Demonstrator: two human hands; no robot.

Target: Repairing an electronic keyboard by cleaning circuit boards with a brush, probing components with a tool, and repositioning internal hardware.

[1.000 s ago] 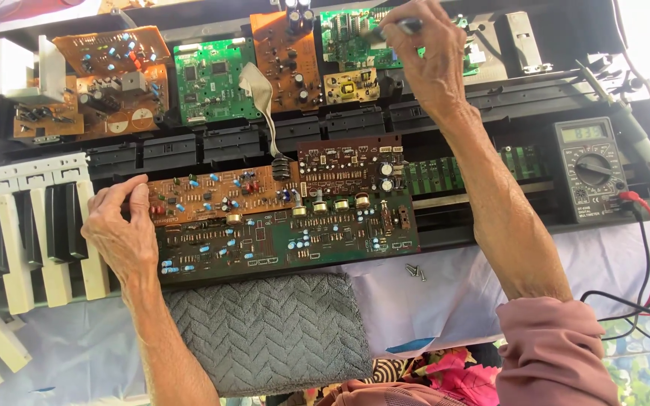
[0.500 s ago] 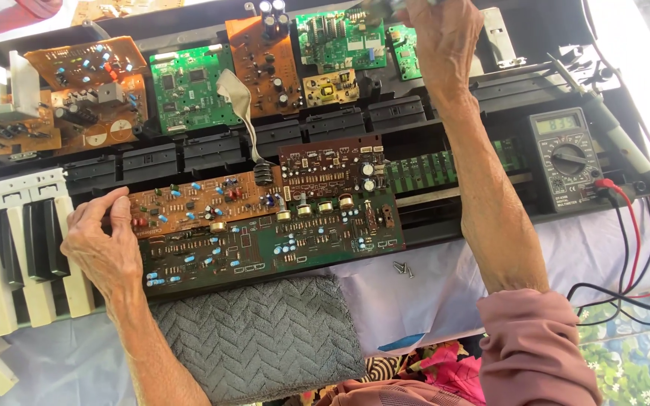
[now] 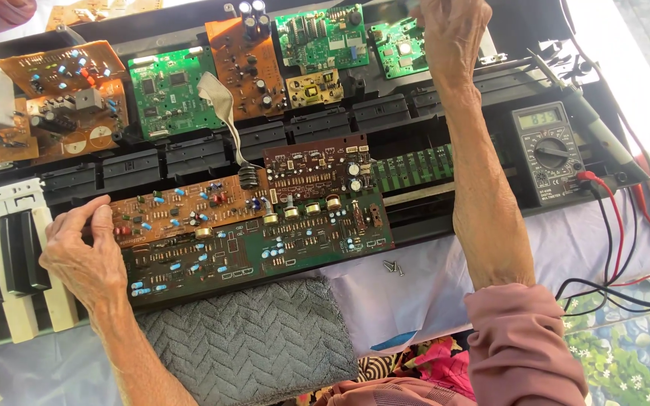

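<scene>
A long brown and green circuit board (image 3: 250,233) lies across the front of an opened black keyboard chassis (image 3: 317,124). My left hand (image 3: 84,256) grips the board's left end, thumb and fingers pinched on its edge. My right hand (image 3: 453,34) reaches to the far top of the chassis, beside a small green board (image 3: 400,49). Its fingers are closed on a thin tool that is mostly cut off by the frame's top edge.
Several more boards line the back, among them a green one (image 3: 171,90) with a grey ribbon cable (image 3: 223,113). A multimeter (image 3: 547,150) with red and black leads (image 3: 626,248) sits at the right. Loose screws (image 3: 393,267), a grey cloth (image 3: 250,346) and piano keys (image 3: 1,263) lie in front.
My right hand has reached farther up toward the back of the chassis, so the tool is now almost out of view. My left hand stays on the board's left end.
</scene>
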